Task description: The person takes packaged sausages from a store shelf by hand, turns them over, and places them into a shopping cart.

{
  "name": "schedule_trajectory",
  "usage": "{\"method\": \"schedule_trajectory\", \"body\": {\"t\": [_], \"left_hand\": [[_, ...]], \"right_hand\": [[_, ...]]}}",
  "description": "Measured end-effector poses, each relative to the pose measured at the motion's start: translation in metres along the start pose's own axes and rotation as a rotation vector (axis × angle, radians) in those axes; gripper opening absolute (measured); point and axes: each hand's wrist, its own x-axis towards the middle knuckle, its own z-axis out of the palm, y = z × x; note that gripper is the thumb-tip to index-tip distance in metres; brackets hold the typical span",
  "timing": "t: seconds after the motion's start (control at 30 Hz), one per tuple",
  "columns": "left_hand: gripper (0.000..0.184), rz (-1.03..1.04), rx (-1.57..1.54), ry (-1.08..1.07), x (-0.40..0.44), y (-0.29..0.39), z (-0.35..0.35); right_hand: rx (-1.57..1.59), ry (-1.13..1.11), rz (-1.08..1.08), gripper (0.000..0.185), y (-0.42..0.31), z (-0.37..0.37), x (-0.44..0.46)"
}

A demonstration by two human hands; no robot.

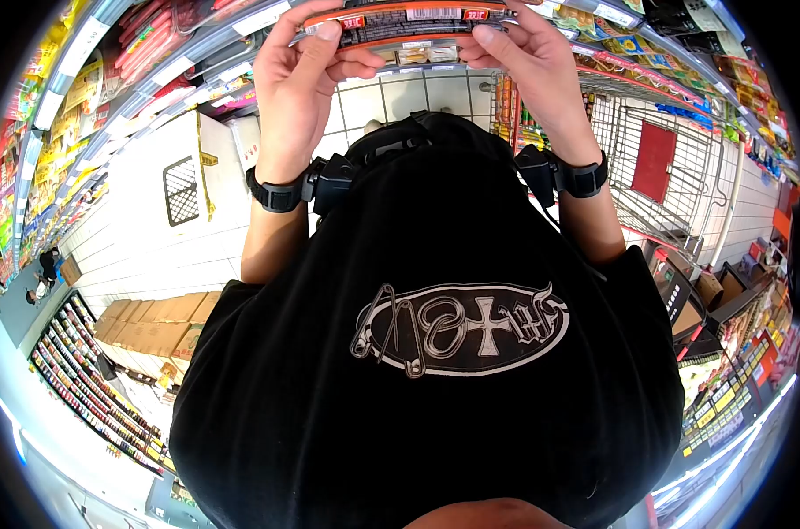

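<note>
A long, orange-edged food packet [409, 33] is held up at the top of the view. Its back shows a dark printed panel, a barcode and red logo labels. My left hand [303, 75] grips the left end, thumb on the printed side. At the right end my right hand [541, 66] holds it the same way, thumb pressed on the near face. The fingertips behind the packet are partly hidden. Each wrist carries a black strapped device, the left one [307, 183] and the right one [563, 172].
Store shelves [74, 88] with colourful packets curve along the left and top. A wire shopping cart [699, 167] with a red panel [654, 161] stands at the right. Cardboard boxes [153, 322] are stacked at lower left. A white bin with a black grille [181, 191] is on the left.
</note>
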Motion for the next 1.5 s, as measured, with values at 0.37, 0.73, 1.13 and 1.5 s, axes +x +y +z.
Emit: {"method": "schedule_trajectory", "body": {"t": [0.37, 0.73, 1.13, 1.5], "left_hand": [[0.029, 0.053, -0.005, -0.065, -0.003, -0.005, 0.001], [0.031, -0.014, 0.111, -0.023, -0.010, 0.006, 0.012], [0.035, 0.049, 0.049, -0.105, -0.008, -0.007, -0.001], [0.044, 0.062, 0.093, -0.164, -0.008, -0.003, 0.002]], "right_hand": [[0.087, 0.087, -0.043, 0.024, 0.012, -0.018, -0.001], [-0.002, 0.009, -0.191, 0.034, 0.005, -0.005, -0.003], [-0.051, 0.022, -0.142, 0.029, 0.007, -0.011, -0.006], [-0.049, 0.044, -0.073, 0.029, -0.003, -0.006, -0.008]]}}
